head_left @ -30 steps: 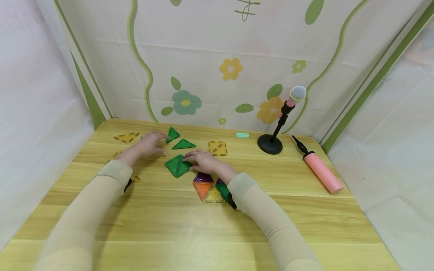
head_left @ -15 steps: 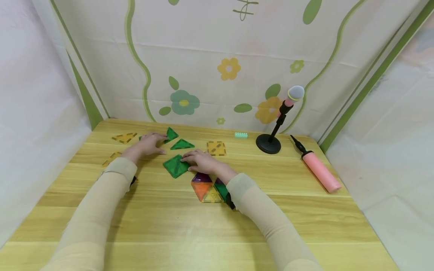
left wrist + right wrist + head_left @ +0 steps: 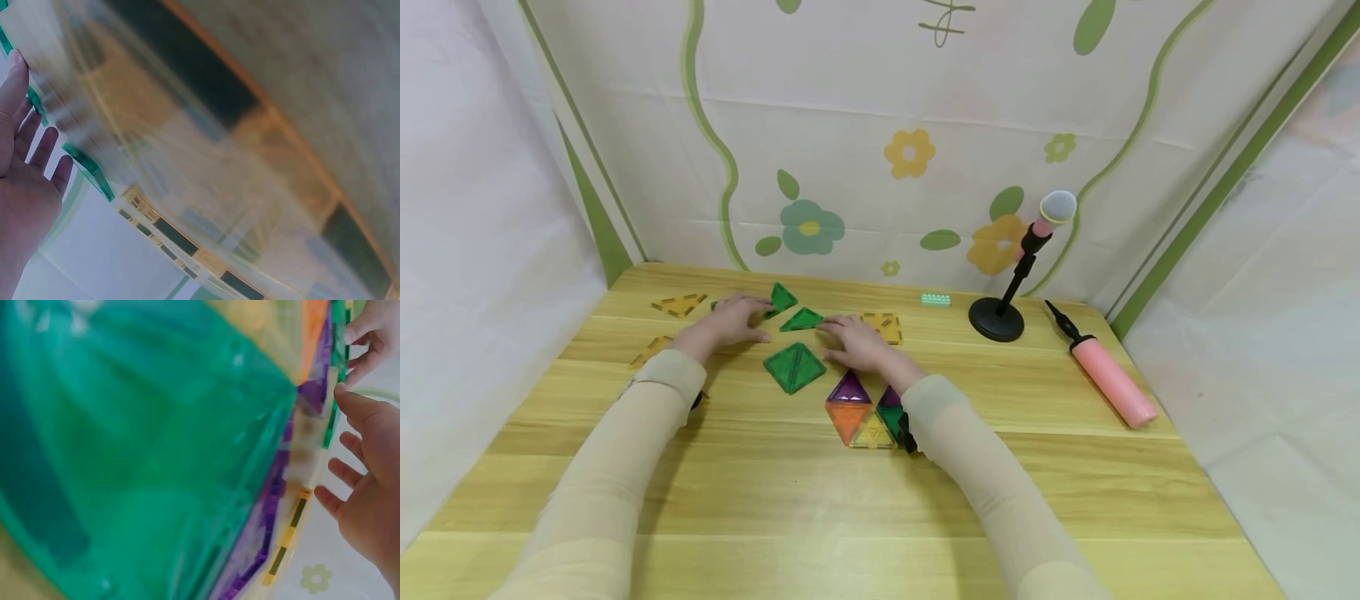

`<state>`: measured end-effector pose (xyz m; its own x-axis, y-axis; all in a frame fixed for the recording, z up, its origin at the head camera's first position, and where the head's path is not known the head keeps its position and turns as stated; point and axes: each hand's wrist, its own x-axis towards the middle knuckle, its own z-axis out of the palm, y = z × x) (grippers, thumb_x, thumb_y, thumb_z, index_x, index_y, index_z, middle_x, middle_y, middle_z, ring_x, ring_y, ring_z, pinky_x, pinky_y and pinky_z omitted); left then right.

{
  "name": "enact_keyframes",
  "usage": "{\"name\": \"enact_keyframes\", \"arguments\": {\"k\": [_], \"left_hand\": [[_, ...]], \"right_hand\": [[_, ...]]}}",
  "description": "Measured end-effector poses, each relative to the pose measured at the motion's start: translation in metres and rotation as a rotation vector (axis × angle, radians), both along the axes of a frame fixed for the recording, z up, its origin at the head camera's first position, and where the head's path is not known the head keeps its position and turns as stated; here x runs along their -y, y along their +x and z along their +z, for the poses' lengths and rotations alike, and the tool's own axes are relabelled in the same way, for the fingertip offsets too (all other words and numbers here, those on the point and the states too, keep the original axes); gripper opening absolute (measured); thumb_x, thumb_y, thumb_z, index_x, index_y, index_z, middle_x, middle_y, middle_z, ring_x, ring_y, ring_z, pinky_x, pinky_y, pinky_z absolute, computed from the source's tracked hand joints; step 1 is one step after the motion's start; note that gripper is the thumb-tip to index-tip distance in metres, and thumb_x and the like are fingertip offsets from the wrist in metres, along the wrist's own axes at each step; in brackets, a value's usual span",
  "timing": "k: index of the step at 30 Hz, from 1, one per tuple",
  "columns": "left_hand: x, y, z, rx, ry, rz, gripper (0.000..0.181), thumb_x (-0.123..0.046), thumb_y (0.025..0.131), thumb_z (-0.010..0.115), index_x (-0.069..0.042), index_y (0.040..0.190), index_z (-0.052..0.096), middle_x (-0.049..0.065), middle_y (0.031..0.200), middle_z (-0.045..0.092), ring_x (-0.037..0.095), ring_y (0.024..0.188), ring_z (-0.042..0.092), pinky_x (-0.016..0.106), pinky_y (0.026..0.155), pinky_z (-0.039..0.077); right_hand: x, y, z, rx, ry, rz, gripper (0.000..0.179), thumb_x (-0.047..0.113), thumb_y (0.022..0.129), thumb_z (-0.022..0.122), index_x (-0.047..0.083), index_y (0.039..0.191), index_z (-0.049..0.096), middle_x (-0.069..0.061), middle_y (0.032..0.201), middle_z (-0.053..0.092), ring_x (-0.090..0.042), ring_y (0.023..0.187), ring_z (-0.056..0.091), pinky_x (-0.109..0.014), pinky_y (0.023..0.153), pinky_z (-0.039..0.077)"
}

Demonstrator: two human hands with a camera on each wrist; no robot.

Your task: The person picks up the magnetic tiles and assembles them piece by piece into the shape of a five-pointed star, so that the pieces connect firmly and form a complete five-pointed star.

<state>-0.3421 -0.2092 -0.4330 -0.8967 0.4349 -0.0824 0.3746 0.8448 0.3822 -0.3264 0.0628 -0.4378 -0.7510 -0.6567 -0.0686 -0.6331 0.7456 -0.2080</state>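
Green translucent magnetic tiles lie on the wooden table (image 3: 820, 517). My left hand (image 3: 730, 321) reaches over the back left, its fingertips at a green triangle tile (image 3: 782, 297); its fingers look loosely extended in the left wrist view. My right hand (image 3: 859, 343) has its fingertips right at the corner of a second green triangle tile (image 3: 801, 319), fingers spread in the right wrist view. Between and below the hands, two green triangles form a green square (image 3: 794, 367). Below my right hand sits a part-ring of purple (image 3: 847, 389), orange (image 3: 848, 419), yellow (image 3: 872, 432) and green triangles, partly hidden by the wrist.
Yellow tiles lie at the left (image 3: 679, 305), and a yellow square tile (image 3: 887, 327) is partly behind my right hand. Farther right are a mint toy brick (image 3: 936, 300), a microphone on a stand (image 3: 997, 319) and a pink hand pump (image 3: 1114, 382). A patterned curtain (image 3: 850, 108) closes the back.
My right hand has moved off the green square, up and slightly right to the flat green triangle's corner. The purple tile below shows more. The left hand has stayed nearly in place.
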Motion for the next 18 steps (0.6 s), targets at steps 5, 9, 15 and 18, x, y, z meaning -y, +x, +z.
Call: {"name": "enact_keyframes", "arguments": {"k": [5, 9, 15, 18], "left_hand": [[-0.0009, -0.0013, -0.0010, -0.006, -0.034, -0.011, 0.068, -0.031, 0.087, 0.069, -0.001, 0.141, 0.041, 0.019, 0.150, 0.032, 0.046, 0.136, 0.021, 0.064, 0.107, 0.013], [-0.0017, -0.0002, -0.0003, -0.012, -0.041, -0.012, 0.067, -0.031, 0.087, 0.068, -0.001, 0.141, 0.041, 0.020, 0.149, 0.032, 0.046, 0.136, 0.022, 0.064, 0.107, 0.013], [-0.0030, 0.0036, 0.0024, -0.022, -0.041, -0.023, 0.062, -0.029, 0.087, 0.068, -0.003, 0.138, 0.046, 0.020, 0.147, 0.035, 0.045, 0.135, 0.024, 0.064, 0.107, 0.014], [-0.0029, 0.0041, 0.0025, -0.048, -0.062, -0.040, 0.059, -0.030, 0.088, 0.067, -0.003, 0.137, 0.048, 0.020, 0.145, 0.037, 0.045, 0.134, 0.026, 0.063, 0.107, 0.015]], "right_hand": [[-0.0010, -0.0031, -0.0044, -0.025, 0.084, -0.029, 0.058, 0.042, 0.095, 0.052, 0.019, 0.146, 0.036, 0.000, 0.154, 0.029, -0.028, 0.141, 0.024, -0.050, 0.111, 0.025], [-0.0006, -0.0037, -0.0032, -0.032, 0.114, -0.045, 0.059, 0.045, 0.095, 0.051, 0.019, 0.146, 0.037, 0.000, 0.153, 0.030, -0.027, 0.141, 0.025, -0.048, 0.113, 0.023], [-0.0028, -0.0025, 0.0012, -0.059, 0.174, -0.073, 0.058, 0.046, 0.096, 0.049, 0.022, 0.146, 0.036, -0.001, 0.151, 0.033, -0.027, 0.139, 0.027, -0.047, 0.112, 0.024], [-0.0043, -0.0008, 0.0037, -0.066, 0.172, -0.086, 0.056, 0.045, 0.096, 0.050, 0.022, 0.146, 0.038, -0.002, 0.149, 0.035, -0.027, 0.138, 0.028, -0.047, 0.110, 0.027]]}}
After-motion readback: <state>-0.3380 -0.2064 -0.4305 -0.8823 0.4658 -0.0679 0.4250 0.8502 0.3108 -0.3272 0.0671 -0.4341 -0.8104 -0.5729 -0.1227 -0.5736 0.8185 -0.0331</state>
